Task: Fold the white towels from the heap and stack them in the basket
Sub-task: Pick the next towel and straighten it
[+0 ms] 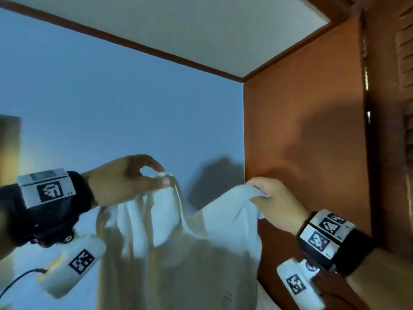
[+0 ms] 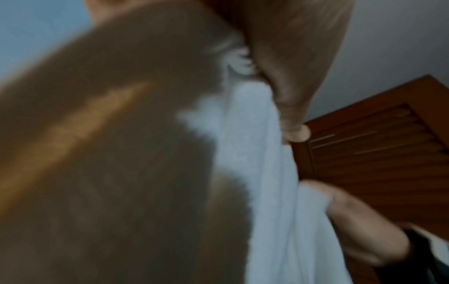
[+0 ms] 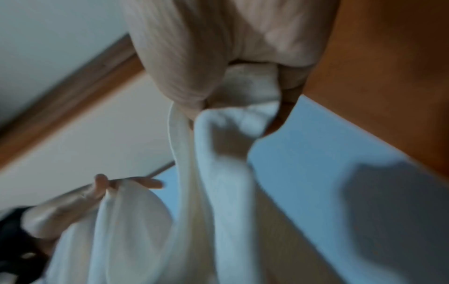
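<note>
White towel (image 1: 178, 242) hangs — left hand (image 1: 125, 177), right hand (image 1: 277, 202) pinching its corners.

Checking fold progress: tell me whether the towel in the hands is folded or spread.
Spread, not yet folded. The white towel hangs bunched in loose drapes, its top edge pinched by the left hand and gripped by the right hand.

Head view tilted up toward wall and ceiling; wrist views close, angled upward; white towel (image 1: 178, 231) shared by all.
</note>
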`<state>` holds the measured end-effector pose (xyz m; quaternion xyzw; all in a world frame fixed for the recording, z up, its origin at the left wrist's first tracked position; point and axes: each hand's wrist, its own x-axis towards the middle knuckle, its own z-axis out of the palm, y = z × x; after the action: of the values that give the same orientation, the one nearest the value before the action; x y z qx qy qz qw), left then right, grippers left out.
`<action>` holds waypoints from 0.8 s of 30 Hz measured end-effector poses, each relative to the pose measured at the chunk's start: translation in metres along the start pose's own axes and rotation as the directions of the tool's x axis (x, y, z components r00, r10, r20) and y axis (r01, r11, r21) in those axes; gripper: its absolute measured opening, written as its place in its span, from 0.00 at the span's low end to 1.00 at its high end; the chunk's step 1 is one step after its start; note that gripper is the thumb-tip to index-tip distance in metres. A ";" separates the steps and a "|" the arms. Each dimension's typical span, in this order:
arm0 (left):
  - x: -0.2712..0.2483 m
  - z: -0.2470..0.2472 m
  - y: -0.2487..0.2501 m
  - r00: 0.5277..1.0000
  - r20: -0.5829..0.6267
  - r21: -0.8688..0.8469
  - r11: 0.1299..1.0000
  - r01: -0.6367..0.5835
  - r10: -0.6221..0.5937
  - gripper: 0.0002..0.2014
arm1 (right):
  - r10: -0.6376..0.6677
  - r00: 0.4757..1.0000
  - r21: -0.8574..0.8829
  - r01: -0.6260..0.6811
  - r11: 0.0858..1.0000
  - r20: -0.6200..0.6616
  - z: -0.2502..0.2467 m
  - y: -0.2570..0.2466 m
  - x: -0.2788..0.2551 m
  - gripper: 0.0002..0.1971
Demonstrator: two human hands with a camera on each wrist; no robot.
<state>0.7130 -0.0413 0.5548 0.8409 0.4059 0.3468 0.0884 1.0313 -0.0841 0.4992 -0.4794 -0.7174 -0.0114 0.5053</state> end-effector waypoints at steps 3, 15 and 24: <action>-0.045 0.025 0.025 0.990 0.144 0.023 1.000 0.009 -0.012 0.31 | -0.225 0.974 0.109 0.222 0.969 0.022 0.027 -0.050 0.006 0.12; -0.178 -0.021 0.045 0.951 -0.161 0.133 0.949 0.285 -0.263 0.17 | -0.304 0.892 0.439 0.139 0.888 0.333 0.082 -0.128 0.005 0.03; -0.216 -0.067 0.044 0.947 -0.116 0.427 0.846 0.321 -0.301 0.28 | -0.010 0.904 0.765 -0.355 0.537 0.426 0.122 -0.154 -0.010 0.16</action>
<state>0.6039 -0.2402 0.5130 0.7541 0.6063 0.2456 -0.0579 0.8369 -0.1129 0.5039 -0.2467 -0.6683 0.4717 0.5197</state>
